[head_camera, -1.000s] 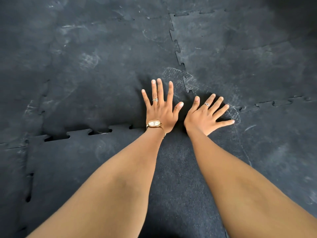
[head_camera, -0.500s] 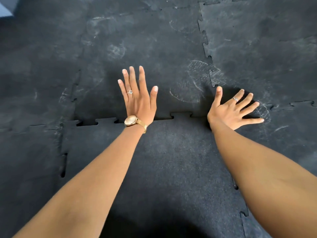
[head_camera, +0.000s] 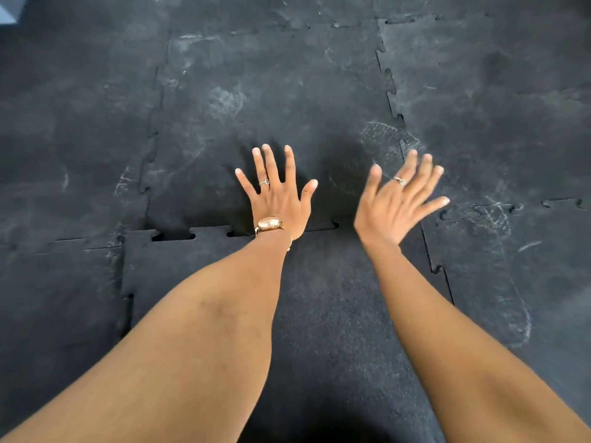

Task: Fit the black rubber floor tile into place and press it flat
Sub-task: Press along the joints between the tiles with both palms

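Observation:
The black rubber floor tile (head_camera: 323, 314) lies under my forearms, its surface grainy and cleaner than the tiles around it. Along its far edge the puzzle teeth meet the neighbouring tile (head_camera: 271, 100); open gaps (head_camera: 174, 236) show at the left end of that seam. My left hand (head_camera: 278, 199), with a ring and a gold watch, lies flat with fingers spread across the seam. My right hand (head_camera: 396, 199) is open, fingers spread, blurred and lifted slightly above the seam's right part. Neither hand holds anything.
Interlocking black rubber tiles with chalky scuffs and footprints cover the floor all around. A jigsaw seam (head_camera: 391, 91) runs away at the upper right, another seam (head_camera: 435, 266) borders the tile's right side. A pale corner (head_camera: 8, 11) shows at top left.
My left hand stays pressed on the far seam. My right hand has lifted off the floor and moved left toward the seam, now blurred in motion. The view shifted slightly.

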`<state>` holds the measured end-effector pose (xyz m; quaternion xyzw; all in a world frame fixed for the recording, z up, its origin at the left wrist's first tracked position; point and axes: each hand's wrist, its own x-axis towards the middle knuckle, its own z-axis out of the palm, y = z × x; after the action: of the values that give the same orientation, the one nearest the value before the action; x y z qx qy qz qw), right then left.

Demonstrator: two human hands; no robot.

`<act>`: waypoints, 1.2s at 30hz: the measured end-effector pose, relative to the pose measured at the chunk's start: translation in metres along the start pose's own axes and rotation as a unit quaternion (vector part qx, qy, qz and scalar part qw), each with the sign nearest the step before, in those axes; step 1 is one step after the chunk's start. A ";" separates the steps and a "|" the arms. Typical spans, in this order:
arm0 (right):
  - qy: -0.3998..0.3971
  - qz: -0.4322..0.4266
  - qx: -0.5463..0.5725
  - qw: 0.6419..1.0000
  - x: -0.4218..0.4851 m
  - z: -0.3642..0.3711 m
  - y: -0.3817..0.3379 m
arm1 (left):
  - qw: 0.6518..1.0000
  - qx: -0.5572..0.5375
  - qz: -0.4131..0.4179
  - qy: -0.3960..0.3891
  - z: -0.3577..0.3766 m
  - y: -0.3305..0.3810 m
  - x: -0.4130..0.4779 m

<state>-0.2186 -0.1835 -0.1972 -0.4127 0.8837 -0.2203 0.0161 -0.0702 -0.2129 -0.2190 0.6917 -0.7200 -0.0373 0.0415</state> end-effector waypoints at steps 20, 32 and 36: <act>-0.146 -0.097 -0.118 0.977 0.002 0.035 -0.030 | 0.995 -0.049 -0.074 0.054 -0.028 -0.105 -0.006; -0.065 -0.051 0.018 0.996 -0.066 0.027 -0.060 | 0.996 0.014 -0.086 0.032 -0.010 -0.107 -0.002; -0.120 -0.018 -0.049 0.991 -0.101 0.045 -0.094 | 0.992 -0.091 -0.064 0.067 -0.012 -0.108 -0.004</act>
<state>-0.0748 -0.1787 -0.2150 -0.4523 0.8775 -0.1258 0.0980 0.0390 -0.2127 -0.2191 0.7305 -0.6637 -0.0585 0.1501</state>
